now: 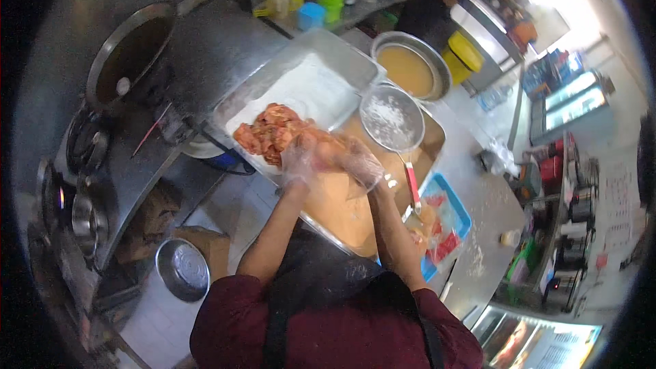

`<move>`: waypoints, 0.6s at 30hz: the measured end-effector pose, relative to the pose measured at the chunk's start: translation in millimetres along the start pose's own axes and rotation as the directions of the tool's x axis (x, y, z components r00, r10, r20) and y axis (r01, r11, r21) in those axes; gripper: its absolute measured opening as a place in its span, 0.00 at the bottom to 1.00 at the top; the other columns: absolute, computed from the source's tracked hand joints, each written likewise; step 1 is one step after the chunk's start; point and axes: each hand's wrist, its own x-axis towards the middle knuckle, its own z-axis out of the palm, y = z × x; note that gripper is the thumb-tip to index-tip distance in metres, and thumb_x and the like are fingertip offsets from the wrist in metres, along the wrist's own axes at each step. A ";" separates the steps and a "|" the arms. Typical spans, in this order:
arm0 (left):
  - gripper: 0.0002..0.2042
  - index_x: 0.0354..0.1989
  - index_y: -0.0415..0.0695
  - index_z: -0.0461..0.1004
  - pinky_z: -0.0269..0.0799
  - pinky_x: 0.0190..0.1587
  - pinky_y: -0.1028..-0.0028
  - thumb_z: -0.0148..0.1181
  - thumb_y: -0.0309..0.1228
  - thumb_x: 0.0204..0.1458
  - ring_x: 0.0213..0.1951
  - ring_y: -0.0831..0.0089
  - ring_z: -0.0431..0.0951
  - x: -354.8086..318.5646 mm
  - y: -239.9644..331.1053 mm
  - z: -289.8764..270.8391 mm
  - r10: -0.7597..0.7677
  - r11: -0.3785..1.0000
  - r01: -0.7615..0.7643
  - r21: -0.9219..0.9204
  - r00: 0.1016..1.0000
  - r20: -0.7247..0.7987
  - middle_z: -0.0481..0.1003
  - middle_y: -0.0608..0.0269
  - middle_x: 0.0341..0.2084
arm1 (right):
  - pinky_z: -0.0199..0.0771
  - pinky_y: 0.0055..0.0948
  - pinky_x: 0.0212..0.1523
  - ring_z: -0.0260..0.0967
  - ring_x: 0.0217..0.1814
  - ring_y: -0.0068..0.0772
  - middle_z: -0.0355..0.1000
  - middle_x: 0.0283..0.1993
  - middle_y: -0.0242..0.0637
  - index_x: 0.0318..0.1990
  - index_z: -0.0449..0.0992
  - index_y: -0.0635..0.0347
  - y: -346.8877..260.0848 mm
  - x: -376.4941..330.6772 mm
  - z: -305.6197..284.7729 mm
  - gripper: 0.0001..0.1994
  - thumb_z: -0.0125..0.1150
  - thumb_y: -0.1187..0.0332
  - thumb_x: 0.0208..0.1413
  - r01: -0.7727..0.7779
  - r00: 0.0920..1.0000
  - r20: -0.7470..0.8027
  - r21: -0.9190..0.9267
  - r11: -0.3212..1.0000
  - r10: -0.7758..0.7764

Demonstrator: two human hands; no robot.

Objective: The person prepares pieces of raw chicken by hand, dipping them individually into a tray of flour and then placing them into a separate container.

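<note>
Both hands gloved in thin clear plastic. My left hand (pixel 299 157) and right hand (pixel 355 164) are cupped together around a piece of raw marinated meat (pixel 326 145); fingers half curled, not clenched. It sits at the 4 o'clock edge of the meat pile (pixel 266 133) in the floured tray (pixel 311 82). Judgement: soft, wet, slippery, light; best cradled from underneath with spread fingers, not pinched. Sieve of flour (pixel 391 117) at 2 o'clock, its red handle pointing toward me.
</note>
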 end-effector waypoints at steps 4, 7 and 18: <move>0.28 0.64 0.42 0.60 0.69 0.53 0.69 0.51 0.46 0.60 0.54 0.63 0.69 34.6 -41.9 -46.9 0.101 0.889 -0.001 0.459 0.976 -0.194 0.67 0.55 0.56 | 0.81 0.30 0.42 0.73 0.48 0.30 0.72 0.47 0.40 0.58 0.65 0.68 12.1 59.6 38.3 0.27 0.68 0.70 0.51 -0.133 0.981 0.144 0.034 0.991 0.127; 0.27 0.65 0.43 0.59 0.72 0.47 0.72 0.49 0.46 0.62 0.52 0.67 0.69 51.1 -21.3 -75.8 0.021 0.953 0.039 0.299 0.980 -0.196 0.66 0.57 0.56 | 0.81 0.29 0.40 0.74 0.43 0.28 0.73 0.45 0.37 0.53 0.70 0.66 29.7 83.5 45.4 0.22 0.67 0.69 0.52 -0.079 0.992 0.091 -0.109 0.991 0.089; 0.20 0.51 0.45 0.69 0.77 0.34 0.67 0.55 0.47 0.59 0.37 0.69 0.78 77.9 19.6 -81.5 -0.477 0.795 0.270 -0.544 0.832 -0.284 0.74 0.61 0.40 | 0.71 0.22 0.30 0.69 0.32 0.21 0.73 0.35 0.32 0.41 0.75 0.64 91.2 140.3 44.4 0.09 0.61 0.74 0.51 0.014 0.997 0.074 -0.086 0.996 -0.008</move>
